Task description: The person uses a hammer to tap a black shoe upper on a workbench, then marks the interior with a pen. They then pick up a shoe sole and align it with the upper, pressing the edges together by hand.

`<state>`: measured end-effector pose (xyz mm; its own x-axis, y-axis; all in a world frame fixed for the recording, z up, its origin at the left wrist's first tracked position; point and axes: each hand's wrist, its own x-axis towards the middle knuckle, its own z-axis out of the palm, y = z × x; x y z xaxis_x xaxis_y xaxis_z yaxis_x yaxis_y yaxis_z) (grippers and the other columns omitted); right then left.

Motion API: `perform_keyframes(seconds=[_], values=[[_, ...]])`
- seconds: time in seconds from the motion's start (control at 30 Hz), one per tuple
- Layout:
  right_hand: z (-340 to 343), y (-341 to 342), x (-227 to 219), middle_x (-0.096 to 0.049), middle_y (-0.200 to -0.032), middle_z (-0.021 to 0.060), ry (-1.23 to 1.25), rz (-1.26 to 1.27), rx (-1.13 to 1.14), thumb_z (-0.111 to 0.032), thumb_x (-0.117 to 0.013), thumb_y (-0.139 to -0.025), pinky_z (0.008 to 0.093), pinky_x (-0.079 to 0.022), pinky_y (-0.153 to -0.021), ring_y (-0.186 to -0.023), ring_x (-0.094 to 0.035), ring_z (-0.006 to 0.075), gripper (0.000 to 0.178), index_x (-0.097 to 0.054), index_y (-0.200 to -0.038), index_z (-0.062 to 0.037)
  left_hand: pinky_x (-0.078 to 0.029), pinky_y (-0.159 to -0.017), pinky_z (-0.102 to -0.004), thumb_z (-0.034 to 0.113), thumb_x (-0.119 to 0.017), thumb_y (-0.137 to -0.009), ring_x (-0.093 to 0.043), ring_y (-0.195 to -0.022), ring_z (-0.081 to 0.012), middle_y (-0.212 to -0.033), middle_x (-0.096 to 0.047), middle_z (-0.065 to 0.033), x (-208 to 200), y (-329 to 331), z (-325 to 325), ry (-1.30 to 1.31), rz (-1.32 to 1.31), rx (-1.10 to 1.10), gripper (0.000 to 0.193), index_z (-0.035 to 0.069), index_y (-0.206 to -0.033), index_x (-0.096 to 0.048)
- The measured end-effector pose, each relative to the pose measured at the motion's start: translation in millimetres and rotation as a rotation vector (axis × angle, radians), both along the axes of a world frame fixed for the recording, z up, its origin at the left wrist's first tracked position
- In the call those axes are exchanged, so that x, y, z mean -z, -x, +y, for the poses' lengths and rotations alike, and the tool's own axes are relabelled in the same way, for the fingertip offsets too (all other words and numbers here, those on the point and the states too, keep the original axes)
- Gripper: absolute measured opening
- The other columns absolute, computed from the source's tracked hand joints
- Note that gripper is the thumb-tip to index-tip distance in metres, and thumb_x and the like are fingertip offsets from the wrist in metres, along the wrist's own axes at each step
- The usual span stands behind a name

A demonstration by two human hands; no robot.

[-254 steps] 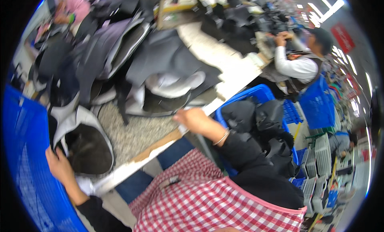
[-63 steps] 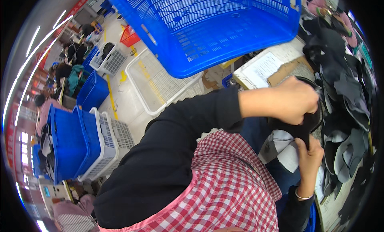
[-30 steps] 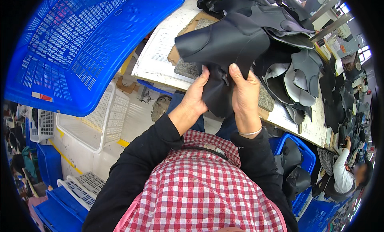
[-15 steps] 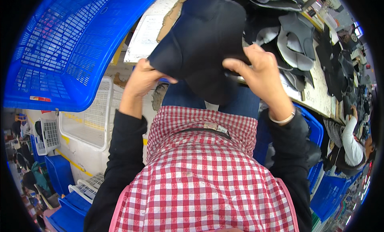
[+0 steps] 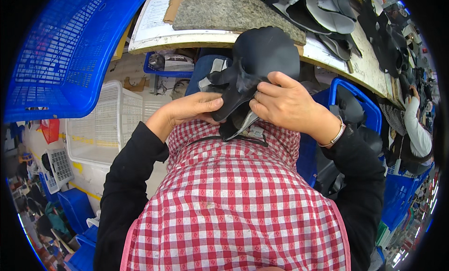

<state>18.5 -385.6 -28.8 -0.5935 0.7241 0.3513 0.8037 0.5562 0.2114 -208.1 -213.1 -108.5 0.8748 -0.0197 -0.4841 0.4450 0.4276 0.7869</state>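
A black leather shoe upper [image 5: 269,53] hangs in front of my apron, its rounded end up towards the table and its pale lining showing along the lower edge. My left hand [image 5: 189,111] pinches the narrow flap on its left side between thumb and fingers. On the other side, my right hand [image 5: 286,101] is closed with its fingers curled on the edge of the upper. Part of the leather is folded over between my two hands. The right fingertips are partly hidden behind the material.
A stone slab [image 5: 234,14] lies on the white worktable [image 5: 182,44], beside stacked black and grey uppers [image 5: 332,11]. A blue basket [image 5: 61,60] rises at the left, above a white crate [image 5: 93,130]. Another blue crate [image 5: 380,113] holds black pieces at right. A co-worker's sleeve [image 5: 417,126] shows far right.
Both hands have come down and closer to my body with the upper. The broad piece is now folded and turned, showing its lining. The slab on the table has come into sight.
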Motion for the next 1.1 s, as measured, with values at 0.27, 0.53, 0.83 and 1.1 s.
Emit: perform_keyframes(seconds=[0.27, 0.53, 0.83, 1.1], values=[[-3.3, 5.3, 23.3, -0.056, -0.056, -0.0012, 0.133, 0.161, 0.187, -0.020, -0.070, -0.069, 0.0315, -0.041, -0.076, -0.073, -0.054, 0.0160, 0.011, -0.065, -0.065, -0.0118, -0.055, -0.082, -0.0457, 0.003, -0.077, -0.082, -0.069, -0.101, -0.0411, -0.106, -0.072, -0.0196, 23.2, -25.4, -30.4, -1.215, -0.152, -0.258, 0.045, 0.003, -0.123, -0.058], [-3.5, 13.7, 40.4, -0.061, -0.059, 0.0011, 0.187, 0.103, 0.242, -0.018, -0.070, -0.071, 0.0328, -0.043, -0.076, -0.064, -0.060, 0.0165, 0.006, -0.068, -0.070, -0.0128, -0.046, -0.105, -0.0412, 0.000, -0.075, -0.082, -0.059, -0.122, -0.0315, -0.124, -0.068, -0.0120, -29.8, -33.9, -12.9, -1.188, -0.472, -0.169, 0.059, 0.006, -0.138, -0.058], [-34.0, 4.4, 51.3, -0.070, -0.075, 0.0000, 0.895, 1.476, 0.786, -0.012, -0.086, -0.085, 0.0225, -0.045, -0.063, -0.067, -0.060, 0.0045, 0.021, -0.067, -0.091, -0.0058, -0.054, -0.075, -0.0234, -0.003, -0.069, -0.095, -0.067, -0.083, -0.0059, -0.095, -0.074, -0.0022, 6.4, -59.2, -36.8, -0.490, -0.064, -0.067, 0.013, -0.004, -0.107, -0.072], [-46.2, 8.1, 69.8, -0.066, -0.073, -0.0014, 0.857, 1.822, 0.837, -0.015, -0.084, -0.090, 0.0209, -0.043, -0.057, -0.066, -0.055, 0.0023, 0.025, -0.063, -0.081, -0.0036, -0.058, -0.083, -0.0241, -0.013, -0.064, -0.090, -0.072, -0.091, -0.0107, -0.103, -0.076, -0.0079, 4.2, -68.1, -36.3, -0.167, -0.058, -0.076, 0.026, -0.008, -0.115, -0.071]])
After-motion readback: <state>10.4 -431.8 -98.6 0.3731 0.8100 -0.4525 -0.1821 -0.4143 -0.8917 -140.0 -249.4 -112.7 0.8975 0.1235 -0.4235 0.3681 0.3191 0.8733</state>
